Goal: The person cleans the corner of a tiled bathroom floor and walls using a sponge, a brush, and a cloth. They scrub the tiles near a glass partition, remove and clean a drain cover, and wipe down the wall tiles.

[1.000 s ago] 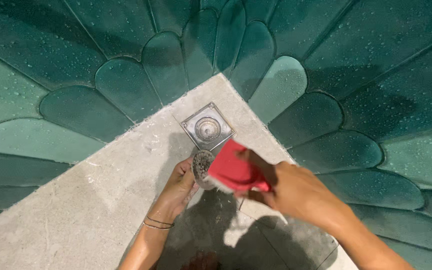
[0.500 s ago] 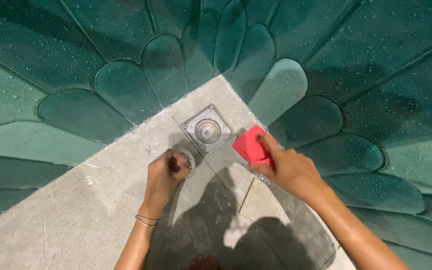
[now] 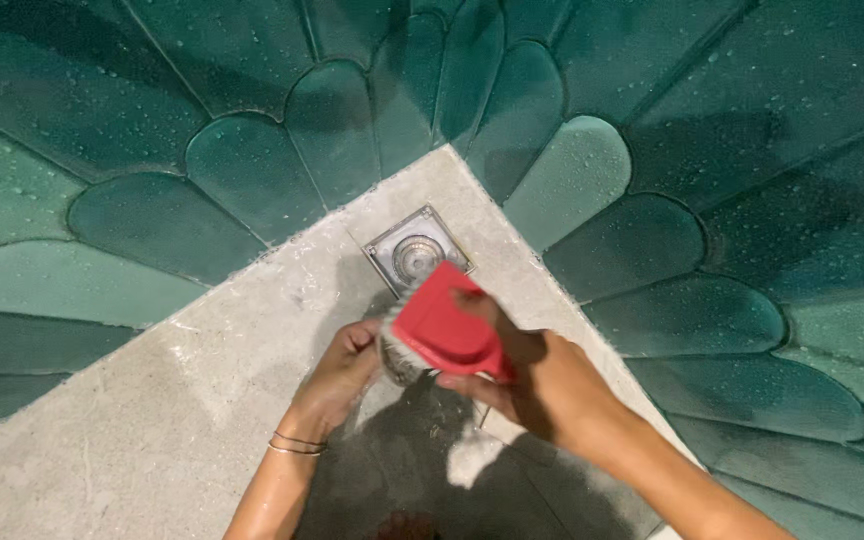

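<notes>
Head view looks straight down into a tiled corner, where a red scrubbing brush sits near the middle of the picture, bristles facing down and left. The right hand is clamped on the brush's near end, fingers wrapped over the red back. Pale bristles show along the brush's left edge and press against a small round drain strainer, dark and gritty, mostly hidden under the brush. The left hand is closed around the strainer from the left, holding it up just above the floor; thin bracelets circle that wrist.

Just beyond the brush, on the far side, lies a square metal floor drain set into the grey stone floor, its round centre showing and its near corner covered by the brush. The floor looks wet and darker in the shadow below the arms. Green petal-shaped wall tiles, beaded with water drops, fan out on both sides of the corner, left and right.
</notes>
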